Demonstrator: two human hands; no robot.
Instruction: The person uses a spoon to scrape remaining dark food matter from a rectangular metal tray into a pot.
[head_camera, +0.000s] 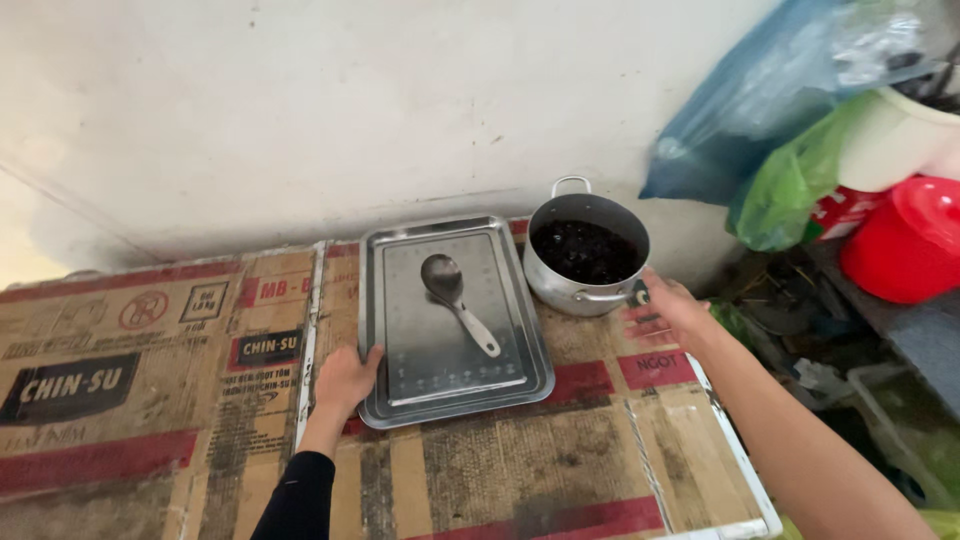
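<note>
A rectangular steel tray (520, 330) lies on flattened cardboard, with a metal ladle (455, 298) resting in it, bowl toward the wall. My left hand (345, 380) grips the tray's near left corner. To the tray's right stands a steel pot (560, 290) holding something dark. My right hand (672, 305) is at the pot's near side handle, fingers curled against it.
Flattened cardboard (150, 400) covers the surface, which ends at a white wall (350, 100). At the right are a blue plastic bag (760, 110), a green bag (790, 190), a red plastic tub (910, 245) and a white container (895, 140).
</note>
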